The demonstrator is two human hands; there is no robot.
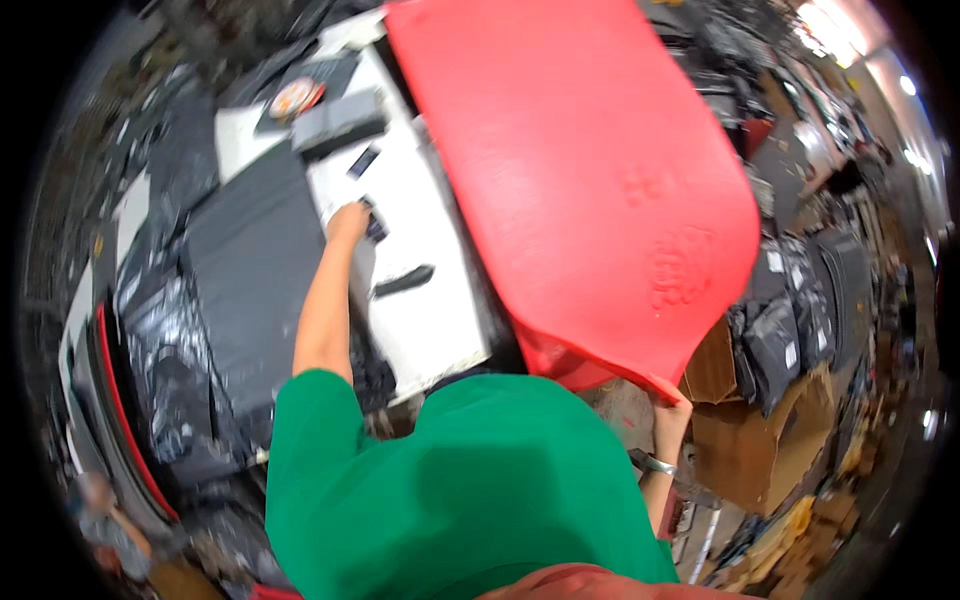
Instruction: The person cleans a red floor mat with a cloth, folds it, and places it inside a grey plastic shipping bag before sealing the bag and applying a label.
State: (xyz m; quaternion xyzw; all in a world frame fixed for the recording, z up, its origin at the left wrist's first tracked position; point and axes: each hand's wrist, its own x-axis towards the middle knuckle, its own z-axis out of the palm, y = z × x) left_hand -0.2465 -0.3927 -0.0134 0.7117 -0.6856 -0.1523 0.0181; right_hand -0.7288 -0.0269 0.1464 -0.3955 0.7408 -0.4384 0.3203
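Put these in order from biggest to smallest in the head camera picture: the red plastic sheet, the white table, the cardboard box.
1. red plastic sheet, though it is held close to the camera
2. white table
3. cardboard box

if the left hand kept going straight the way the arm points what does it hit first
Most likely the small dark handheld device on the white table, which the left hand already appears to touch or grasp. Further along that line lie a small dark flat item and then a grey box, though depth is uncertain here.

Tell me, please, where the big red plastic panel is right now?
In the head view the red plastic panel fills the upper right, gripped at its lower corner by the right hand, beside the white table.
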